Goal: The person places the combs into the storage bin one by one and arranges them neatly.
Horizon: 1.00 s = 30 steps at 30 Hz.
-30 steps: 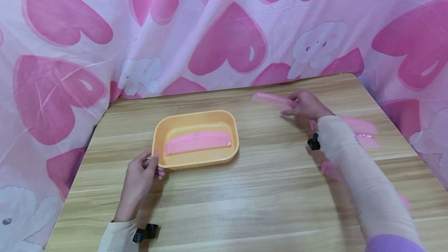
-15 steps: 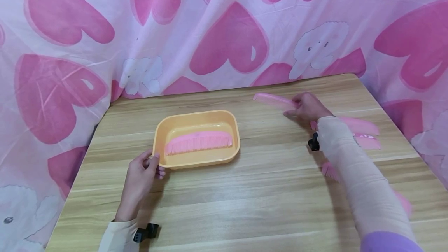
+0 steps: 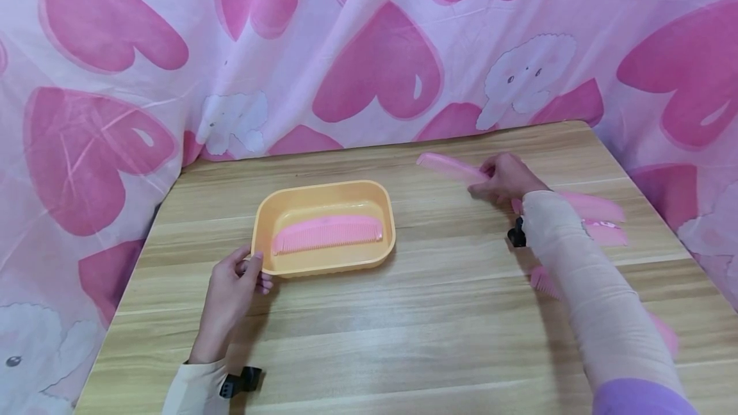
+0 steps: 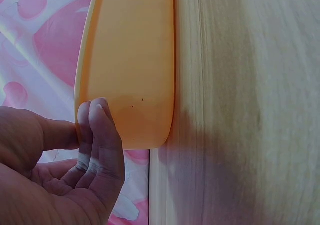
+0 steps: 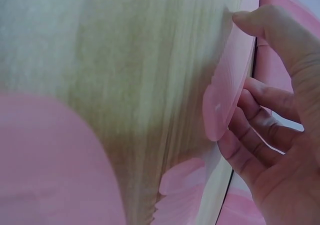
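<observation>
My left hand (image 3: pixel 230 293) pinches the front left corner of a yellow-orange plastic tray (image 3: pixel 394 229), thumb at the rim and fingers against the outer wall, as the left wrist view shows. Inside the tray lies one pink comb (image 3: pixel 328 234), its teeth towards the front. At the far right of the table my right hand (image 3: pixel 510 177) holds another pink comb (image 3: pixel 446 164) by its right end, the comb pointing left. In the right wrist view the thumb is at one edge of that comb (image 5: pixel 225 97) and the fingertips at its other edge.
More pink combs lie at the right under and beside the right forearm: one comb (image 3: pixel 594 205), a second comb (image 3: pixel 608 235) just in front of it, and a third comb (image 3: pixel 544 282) nearer, partly covered by the sleeve. A heart-patterned curtain (image 3: pixel 375 69) hangs behind the wooden table (image 3: pixel 403 351).
The right hand has shifted slightly right and towards the front, and the held comb's right end sits a little lower. The left hand and tray look the same.
</observation>
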Available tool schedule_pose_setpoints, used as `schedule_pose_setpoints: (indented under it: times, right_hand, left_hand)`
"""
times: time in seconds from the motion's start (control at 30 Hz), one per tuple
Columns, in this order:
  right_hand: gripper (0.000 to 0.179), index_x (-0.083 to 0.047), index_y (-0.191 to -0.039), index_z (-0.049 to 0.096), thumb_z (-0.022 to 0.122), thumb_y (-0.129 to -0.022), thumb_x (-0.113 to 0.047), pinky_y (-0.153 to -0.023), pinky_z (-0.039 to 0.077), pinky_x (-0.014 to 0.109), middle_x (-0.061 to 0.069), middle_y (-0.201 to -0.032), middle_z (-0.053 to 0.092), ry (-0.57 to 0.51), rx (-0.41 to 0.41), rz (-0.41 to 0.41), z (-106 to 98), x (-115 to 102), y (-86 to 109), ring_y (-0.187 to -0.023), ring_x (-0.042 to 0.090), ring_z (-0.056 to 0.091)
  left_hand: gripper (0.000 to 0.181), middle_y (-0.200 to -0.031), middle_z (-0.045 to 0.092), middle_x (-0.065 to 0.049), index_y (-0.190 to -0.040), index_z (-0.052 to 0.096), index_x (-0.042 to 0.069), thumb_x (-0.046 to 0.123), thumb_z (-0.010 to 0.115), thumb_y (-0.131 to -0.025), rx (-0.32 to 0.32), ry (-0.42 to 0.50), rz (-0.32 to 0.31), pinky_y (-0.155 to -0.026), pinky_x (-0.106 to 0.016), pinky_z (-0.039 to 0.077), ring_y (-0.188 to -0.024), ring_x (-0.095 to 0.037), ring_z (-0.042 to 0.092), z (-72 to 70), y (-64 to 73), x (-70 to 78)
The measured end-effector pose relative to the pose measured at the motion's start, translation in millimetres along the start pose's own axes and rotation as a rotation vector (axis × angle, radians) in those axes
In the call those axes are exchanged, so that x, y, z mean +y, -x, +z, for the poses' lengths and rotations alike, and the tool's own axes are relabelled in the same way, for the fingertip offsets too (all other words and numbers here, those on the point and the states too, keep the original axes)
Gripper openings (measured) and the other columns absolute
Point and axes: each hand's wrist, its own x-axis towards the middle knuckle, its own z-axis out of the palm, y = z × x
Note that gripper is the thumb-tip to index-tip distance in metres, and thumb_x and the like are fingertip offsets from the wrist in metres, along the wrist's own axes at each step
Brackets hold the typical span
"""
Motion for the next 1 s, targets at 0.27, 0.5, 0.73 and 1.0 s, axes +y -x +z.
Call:
schedule_pose_setpoints:
  times: [0.27,0.5,0.73,1.0]
  right_hand:
    - [0.061,0.009,-0.116,0.066,0.086,-0.080,-0.036,-0.090,0.055,0.049,0.022,-0.110,0.067,0.035,0.017,-0.022,1.7,1.3,0.3,-0.091,0.028,0.065]
    - [0.064,0.008,-0.114,0.067,0.087,-0.078,-0.041,-0.088,0.054,0.047,0.020,-0.106,0.068,0.052,0.029,-0.028,1.6,-0.1,2.1,-0.088,0.025,0.065]
    - [0.064,0.009,-0.117,0.064,0.088,-0.079,-0.037,-0.070,0.061,0.038,0.021,-0.103,0.067,-0.024,-0.011,0.012,1.4,-2.3,4.9,-0.063,0.022,0.069]
    - [0.065,0.009,-0.121,0.061,0.087,-0.080,-0.034,-0.056,0.062,0.039,0.024,-0.106,0.065,-0.105,-0.045,0.042,2.3,-6.2,6.5,-0.060,0.026,0.070]
  left_hand:
    - [0.045,-0.090,0.068,-0.019,-0.146,0.046,-0.004,0.021,0.048,-0.109,-0.001,-0.007,0.008,-0.062,-0.026,0.061,-0.070,-0.014,0.066,0.2,-0.2,-0.8]
    - [0.045,-0.090,0.068,-0.018,-0.146,0.046,-0.003,0.022,0.048,-0.109,-0.004,-0.007,-0.006,-0.063,-0.026,0.061,-0.070,-0.014,0.066,-0.4,-0.8,-0.2]
    - [0.045,-0.089,0.068,-0.018,-0.146,0.046,-0.005,0.020,0.048,-0.109,-0.012,-0.003,0.007,-0.063,-0.027,0.061,-0.069,-0.013,0.065,-1.4,0.3,1.0]
    - [0.044,-0.089,0.068,-0.019,-0.145,0.046,-0.005,0.019,0.048,-0.109,-0.017,-0.006,0.013,-0.063,-0.027,0.061,-0.069,-0.014,0.065,-1.8,-0.1,1.0]
